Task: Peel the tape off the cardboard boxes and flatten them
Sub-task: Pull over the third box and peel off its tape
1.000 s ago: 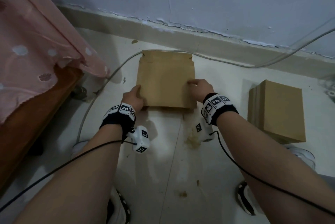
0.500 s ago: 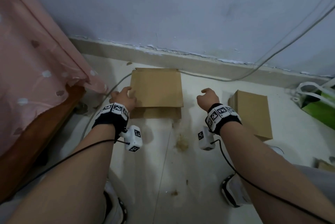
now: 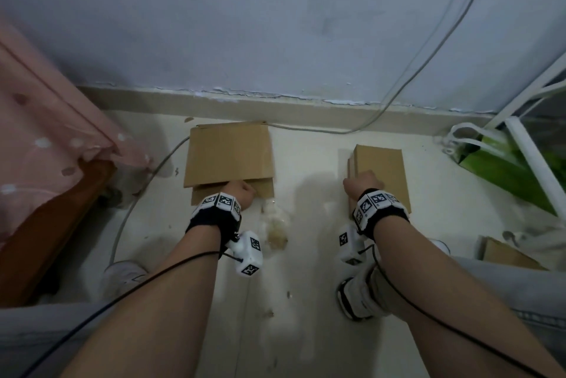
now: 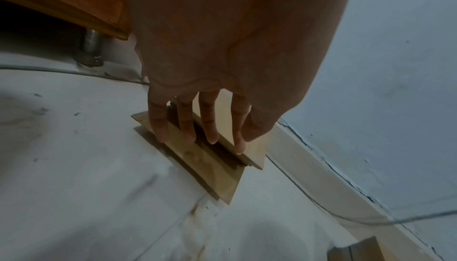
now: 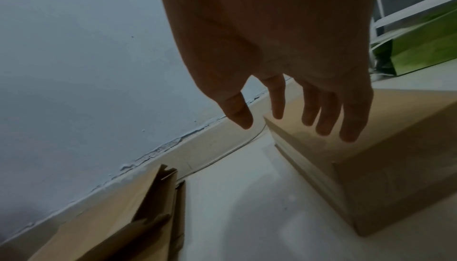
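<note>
A flattened brown cardboard box [image 3: 229,154] lies on the floor by the wall. My left hand [image 3: 242,190] rests on its near edge. In the left wrist view its straight fingers [image 4: 212,128] touch the layered flaps [image 4: 210,167]. A second cardboard box [image 3: 379,169], still standing as a box, sits to the right. My right hand [image 3: 363,181] is over its near left corner. The right wrist view shows that hand [image 5: 296,124] spread and relaxed above the box top [image 5: 383,148], holding nothing; whether it touches the box is unclear. No tape is visible.
A pink cloth [image 3: 46,138] over a wooden frame [image 3: 46,224] fills the left. A cable [image 3: 306,129] runs along the skirting. A green bag [image 3: 505,169] and white rack [image 3: 533,160] stand at right, with more cardboard [image 3: 505,255] nearer. My shoes [image 3: 358,295] are below.
My right hand left the flattened box and moved right to the second box. My left hand slid right along the flattened box's near edge. The head view tilted up.
</note>
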A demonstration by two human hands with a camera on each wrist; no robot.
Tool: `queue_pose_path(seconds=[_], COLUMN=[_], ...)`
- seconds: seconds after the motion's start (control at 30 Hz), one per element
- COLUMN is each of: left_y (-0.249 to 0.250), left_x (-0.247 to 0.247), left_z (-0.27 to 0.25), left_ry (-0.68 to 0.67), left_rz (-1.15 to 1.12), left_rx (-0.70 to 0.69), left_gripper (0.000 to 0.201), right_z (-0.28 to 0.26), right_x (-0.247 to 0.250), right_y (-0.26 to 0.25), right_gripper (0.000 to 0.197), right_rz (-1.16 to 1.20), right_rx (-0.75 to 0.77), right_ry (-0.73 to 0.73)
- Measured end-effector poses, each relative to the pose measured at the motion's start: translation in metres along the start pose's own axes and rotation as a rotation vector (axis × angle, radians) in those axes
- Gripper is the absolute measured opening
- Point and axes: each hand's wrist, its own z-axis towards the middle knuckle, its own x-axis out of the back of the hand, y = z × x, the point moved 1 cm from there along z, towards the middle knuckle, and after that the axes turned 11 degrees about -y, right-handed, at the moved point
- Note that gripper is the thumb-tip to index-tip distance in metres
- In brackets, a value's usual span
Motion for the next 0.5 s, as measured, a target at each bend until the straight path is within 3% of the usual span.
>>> queue_pose_path(seconds=[0.1, 0.2, 0.33, 0.43, 0.5], left_y=[0.009, 0.019, 0.027, 0.025, 0.023], left_x=[-0.014, -0.027, -0.038, -0.039, -0.037], left_z=[0.003, 0.01, 0.013, 0.014, 0.011], left_ry=[-0.048, -0.063, -0.06, -0.079, -0.084], left_rz=[0.013, -0.004, -0.011, -0.026, -0.048], left_rx=[-0.02, -0.024, -0.018, 0.0, 0.003], left_gripper=[0.028, 0.027, 0.03, 0.03, 0.03], right_z=[0.012, 0.034, 0.058, 0.071, 0.068], right_x=[0.009, 0.019, 0.018, 0.003, -0.002], right_y=[0.014, 0.027, 0.04, 0.046, 0.047], right_gripper=[0.063, 0.096, 0.135, 0.145, 0.141], right_rz=[-0.018, -0.072, -0.166, -0.215, -0.233], right_rx=[-0.061, -0.142, -0.258, -0.331, -0.344], right_ry=[0.078, 0.127, 0.013, -0.047, -0.043])
